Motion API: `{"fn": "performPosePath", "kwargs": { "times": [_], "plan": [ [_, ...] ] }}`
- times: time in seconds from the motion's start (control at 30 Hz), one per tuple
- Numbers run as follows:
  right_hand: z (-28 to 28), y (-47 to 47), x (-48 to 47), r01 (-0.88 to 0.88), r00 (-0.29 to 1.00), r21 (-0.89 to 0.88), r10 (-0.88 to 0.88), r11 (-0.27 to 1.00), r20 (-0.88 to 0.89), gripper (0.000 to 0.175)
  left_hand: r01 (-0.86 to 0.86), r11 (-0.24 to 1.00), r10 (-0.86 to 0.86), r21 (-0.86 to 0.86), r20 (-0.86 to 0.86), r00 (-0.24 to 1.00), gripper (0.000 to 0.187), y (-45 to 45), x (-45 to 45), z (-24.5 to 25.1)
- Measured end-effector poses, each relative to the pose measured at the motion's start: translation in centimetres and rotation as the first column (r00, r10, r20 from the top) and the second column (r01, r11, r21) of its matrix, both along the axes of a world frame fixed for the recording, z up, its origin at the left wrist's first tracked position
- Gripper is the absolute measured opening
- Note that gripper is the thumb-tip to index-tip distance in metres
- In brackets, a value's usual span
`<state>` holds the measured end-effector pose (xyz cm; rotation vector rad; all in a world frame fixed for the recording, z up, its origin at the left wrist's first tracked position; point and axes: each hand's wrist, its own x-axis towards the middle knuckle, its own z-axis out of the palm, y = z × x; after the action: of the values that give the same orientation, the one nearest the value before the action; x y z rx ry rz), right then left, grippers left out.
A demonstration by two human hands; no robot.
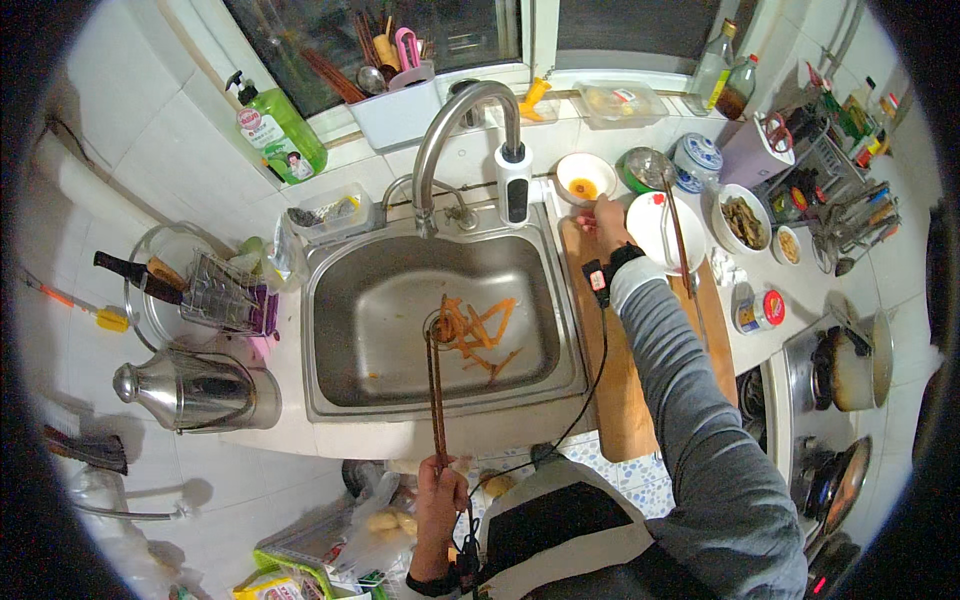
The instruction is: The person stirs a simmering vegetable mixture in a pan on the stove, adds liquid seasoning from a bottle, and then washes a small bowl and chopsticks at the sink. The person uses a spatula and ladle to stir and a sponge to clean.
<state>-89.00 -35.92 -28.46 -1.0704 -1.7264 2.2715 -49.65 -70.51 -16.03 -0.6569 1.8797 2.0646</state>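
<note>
My left hand [439, 487] grips a pair of long chopsticks [435, 397] in front of the sink. Their far ends point over the steel sink basin [375, 322], where orange peelings [480, 330] lie around the drain. My right hand [606, 223] is at the near rim of a small white bowl [562, 169] with orange-yellow liquid in it. Its fingers are curled, and whether they hold the rim is unclear. Beneath that wrist lies a wooden cutting board [622, 420]. A larger white bowl [664, 232] stands just right of the hand, with another pair of chopsticks [679, 240] across it.
A curved faucet [427, 150] arches over the sink. To the right stand a bowl of dark food pieces [741, 217], a red-lidded jar [759, 311] and a stove with a pot [862, 360]. A steel kettle [202, 390] and a knife rack [225, 292] are left.
</note>
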Motion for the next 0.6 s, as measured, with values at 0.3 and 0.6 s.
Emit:
{"fn": "performPosePath", "kwargs": {
  "times": [0.3,0.6],
  "plan": [
    [-1.5,0.7,-2.3,-0.001,0.995,0.045,0.006,0.999,-0.104,0.021,0.005,1.000,-0.005,0.013,-0.020,1.000,0.019,1.0,-2.7,-0.2],
    [7.0,-2.3,5.7,-0.071,0.964,0.272,0.136,0.960,-0.229,0.019,0.039,0.992,-0.033,0.119,-0.050,0.998,0.018,-0.1,-5.5,-0.7]
  ]
}}
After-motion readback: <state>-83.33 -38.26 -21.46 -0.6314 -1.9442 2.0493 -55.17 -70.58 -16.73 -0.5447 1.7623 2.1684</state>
